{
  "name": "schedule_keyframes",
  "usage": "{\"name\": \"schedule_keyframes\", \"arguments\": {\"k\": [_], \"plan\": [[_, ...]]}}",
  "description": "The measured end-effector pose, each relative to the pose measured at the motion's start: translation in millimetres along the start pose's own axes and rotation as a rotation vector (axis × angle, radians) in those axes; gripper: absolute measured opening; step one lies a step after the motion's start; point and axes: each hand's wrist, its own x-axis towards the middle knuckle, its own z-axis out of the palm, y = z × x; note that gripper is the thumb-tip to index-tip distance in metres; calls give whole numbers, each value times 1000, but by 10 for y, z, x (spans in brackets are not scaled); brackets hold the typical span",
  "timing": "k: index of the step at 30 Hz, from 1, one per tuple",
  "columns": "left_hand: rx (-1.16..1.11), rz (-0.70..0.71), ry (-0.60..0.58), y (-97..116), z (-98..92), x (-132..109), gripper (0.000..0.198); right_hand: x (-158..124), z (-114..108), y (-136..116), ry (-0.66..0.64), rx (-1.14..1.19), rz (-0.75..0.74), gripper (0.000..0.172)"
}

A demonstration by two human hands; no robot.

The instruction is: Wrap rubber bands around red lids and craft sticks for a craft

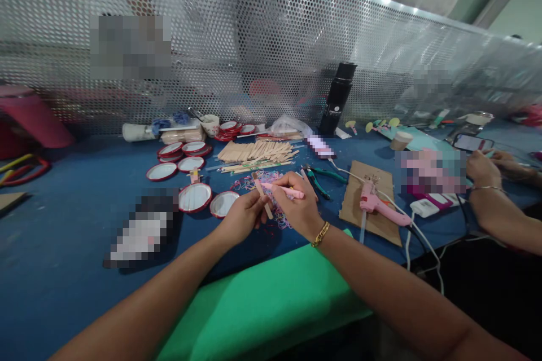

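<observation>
My left hand (245,215) is closed on a flat wooden craft stick (267,208), which slants up and away with a darker brown far end. In my right hand (300,206) is a pink pen (292,192), its tip end close to or touching the stick; I cannot tell which. Beneath both hands lies a loose heap of pink and bluish thin strands (283,220). A pile of more craft sticks (258,151) is spread just beyond. White lids with red rims (195,197) sit to the left of my left hand.
Right of my hands are teal-handled pliers (326,173) and a pink glue gun (375,203) with its cable, on cardboard (351,194). A black bottle (337,98) stands by the perforated metal screen (279,28). Another person's hands (483,169) are at the far right. Green cloth (262,299) lies nearest me.
</observation>
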Motion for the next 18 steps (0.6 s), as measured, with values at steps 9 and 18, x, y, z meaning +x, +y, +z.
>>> {"name": "schedule_keyframes", "arguments": {"k": [9,18], "plan": [[-5,-5,6,24,1,-3,39,10,2,14,-12,15,0,10],[-29,-21,30,38,-8,-5,34,133,-138,77,181,168,54,14]]}}
